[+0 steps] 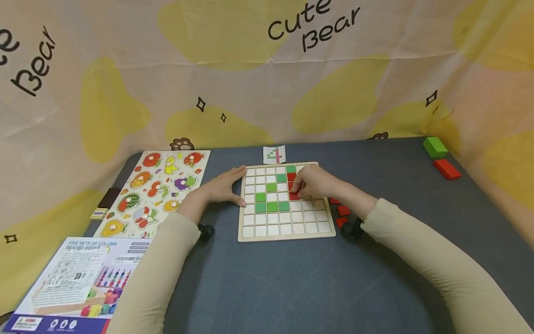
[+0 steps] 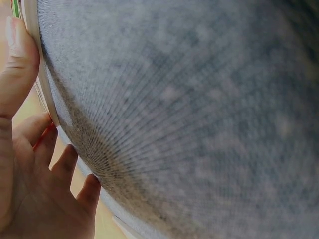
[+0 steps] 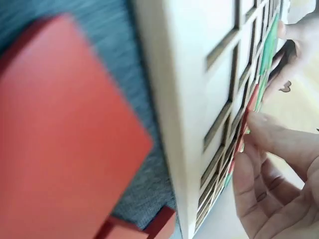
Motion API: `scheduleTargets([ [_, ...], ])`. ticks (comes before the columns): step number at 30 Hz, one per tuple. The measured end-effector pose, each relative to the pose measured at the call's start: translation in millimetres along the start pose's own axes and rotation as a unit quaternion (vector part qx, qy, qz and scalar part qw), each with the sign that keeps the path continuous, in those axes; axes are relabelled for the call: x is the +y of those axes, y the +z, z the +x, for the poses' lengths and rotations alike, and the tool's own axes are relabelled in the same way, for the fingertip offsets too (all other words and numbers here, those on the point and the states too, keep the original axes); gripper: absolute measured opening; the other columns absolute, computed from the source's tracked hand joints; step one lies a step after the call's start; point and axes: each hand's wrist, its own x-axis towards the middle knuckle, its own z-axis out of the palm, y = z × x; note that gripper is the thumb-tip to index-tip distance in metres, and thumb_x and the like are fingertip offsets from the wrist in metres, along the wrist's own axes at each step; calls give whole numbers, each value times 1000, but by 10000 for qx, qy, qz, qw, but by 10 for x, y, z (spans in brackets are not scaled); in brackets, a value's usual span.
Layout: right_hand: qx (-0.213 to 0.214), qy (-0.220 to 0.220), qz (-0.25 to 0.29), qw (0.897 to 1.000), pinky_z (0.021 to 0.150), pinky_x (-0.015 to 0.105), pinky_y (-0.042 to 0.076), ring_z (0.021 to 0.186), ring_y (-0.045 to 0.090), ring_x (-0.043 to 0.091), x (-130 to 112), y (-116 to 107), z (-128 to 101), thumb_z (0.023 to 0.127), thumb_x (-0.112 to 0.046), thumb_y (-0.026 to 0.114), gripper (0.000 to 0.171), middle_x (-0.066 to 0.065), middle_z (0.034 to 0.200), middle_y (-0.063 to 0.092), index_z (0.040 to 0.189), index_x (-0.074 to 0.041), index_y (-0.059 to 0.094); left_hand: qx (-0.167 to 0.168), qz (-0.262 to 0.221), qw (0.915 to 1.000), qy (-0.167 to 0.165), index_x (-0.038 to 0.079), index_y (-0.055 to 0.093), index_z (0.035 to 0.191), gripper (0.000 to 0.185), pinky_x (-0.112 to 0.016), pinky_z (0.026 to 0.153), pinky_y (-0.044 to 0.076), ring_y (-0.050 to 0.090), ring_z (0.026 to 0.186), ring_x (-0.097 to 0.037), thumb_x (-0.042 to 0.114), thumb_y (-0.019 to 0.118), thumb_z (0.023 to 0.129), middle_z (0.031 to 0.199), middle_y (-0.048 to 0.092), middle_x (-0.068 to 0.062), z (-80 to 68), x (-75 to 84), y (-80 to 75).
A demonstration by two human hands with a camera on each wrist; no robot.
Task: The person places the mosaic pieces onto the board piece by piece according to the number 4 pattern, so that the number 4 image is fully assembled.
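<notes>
A wooden grid board point(image 1: 288, 240) with white squares lies on the dark table. Several green tiles point(image 1: 260, 197) sit in its squares, and red tiles point(image 1: 291, 176) run down one column right of the middle. My left hand point(image 1: 223, 188) rests along the board's left edge, thumb and fingers spread and touching the frame. Over that column, my right hand point(image 1: 314, 182) pinches a red tile point(image 3: 250, 107) between thumb and fingers, right at the board's surface. The hand covers part of the board's upper right squares.
A small pattern card point(image 1: 274, 155) lies behind the board. Loose red tiles point(image 1: 344, 210) lie by its right edge. At the far right are a green block point(image 1: 435, 147) and a red block point(image 1: 447, 169). A fruit puzzle board point(image 1: 154, 190) and a printed box point(image 1: 71, 283) occupy the left.
</notes>
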Motion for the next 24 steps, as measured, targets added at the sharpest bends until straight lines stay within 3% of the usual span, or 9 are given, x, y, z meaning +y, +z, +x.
scheduleTargets([
  [6,-298,6,-43,9995,73,28,54,80,67,14,134,-51,-81,82,-5,76,24,3,98,77,105,-12,79,-2,-20,10000,-24,9,15,160,111,-56,126,13,6,156,-37,40,83,77,169,8,-9,1,9,10],
  [14,-576,358,520,9963,74,30,53,79,64,16,519,-308,-313,82,-10,78,14,3,91,74,95,-14,75,-30,-47,10000,-13,10,14,160,111,-55,127,11,5,157,-37,39,83,78,170,7,-8,11,14,1],
  [19,-1002,718,548,9909,81,30,51,87,61,15,750,-420,-425,81,-19,81,22,3,96,69,99,-13,70,-35,-54,10000,-21,10,14,160,111,-55,127,11,4,157,-36,38,83,78,170,7,-8,0,8,-5],
  [24,-1259,794,696,9864,83,32,44,91,52,19,840,-420,-493,78,-26,84,31,8,97,62,99,-11,68,-18,-60,10000,-8,9,14,160,110,-57,126,12,4,157,-38,39,82,78,169,7,-9,-4,16,1],
])
